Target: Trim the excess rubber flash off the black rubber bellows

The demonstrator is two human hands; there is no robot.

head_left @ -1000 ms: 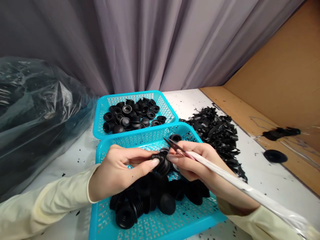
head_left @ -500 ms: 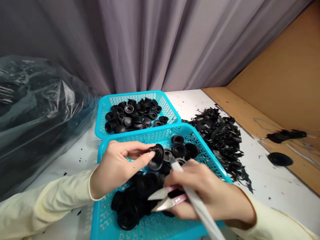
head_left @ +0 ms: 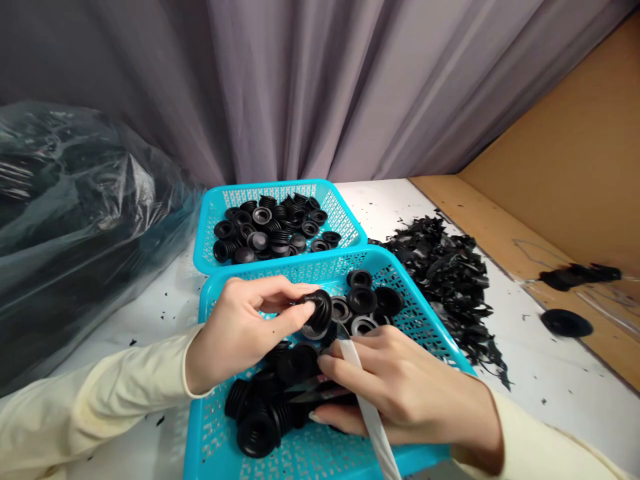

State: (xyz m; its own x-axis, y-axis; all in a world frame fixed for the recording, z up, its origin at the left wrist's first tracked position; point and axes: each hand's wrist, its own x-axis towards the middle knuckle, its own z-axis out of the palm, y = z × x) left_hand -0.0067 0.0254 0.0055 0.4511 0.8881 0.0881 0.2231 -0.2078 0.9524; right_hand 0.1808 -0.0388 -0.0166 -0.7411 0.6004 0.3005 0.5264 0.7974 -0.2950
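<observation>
The left hand [head_left: 240, 327] pinches a ridged black part [head_left: 321, 312] by one end between thumb and fingers, apparently leaving its rim exposed. Just beside that pinch, the right hand [head_left: 395, 383] clasps a white-handled blade [head_left: 367, 407] and what look like snips [head_left: 313, 396]; the basket [head_left: 427, 308] below both grips would catch anything dropped

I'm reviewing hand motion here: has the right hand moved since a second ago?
Yes. Judged against the near blue basket, the right hand has moved toward the wearer, away from that basket's far rim.
</observation>
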